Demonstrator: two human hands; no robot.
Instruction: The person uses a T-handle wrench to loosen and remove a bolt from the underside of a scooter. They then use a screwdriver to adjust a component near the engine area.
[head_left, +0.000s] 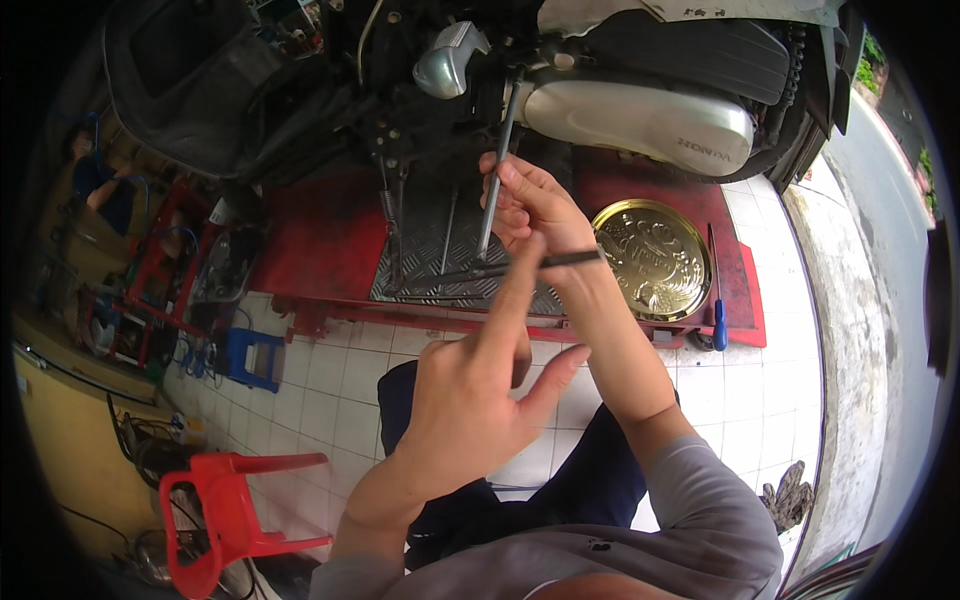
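Note:
My right hand (530, 200) is closed around the grey shaft of a T-handle wrench (490, 215). The shaft's far end reaches up to the scooter beside the silver engine cover (640, 120). Its dark crossbar lies across the near end, over my right wrist. My left hand (470, 400) is below it, index finger stretched out across the crossbar and thumb spread. That finger overlaps the bar in view; whether it presses on it I cannot tell. The other left fingers are partly hidden. Where the wrench meets the scooter is too dark to make out.
Beneath the scooter is a red platform (320, 245) with a tread-plate section (425, 240). A round gold tray (655, 204) and a blue-handled screwdriver (719, 325) lie at its right. A blue stool (255, 358) and red chair (225, 515) stand left; another person (100, 190) is farther off.

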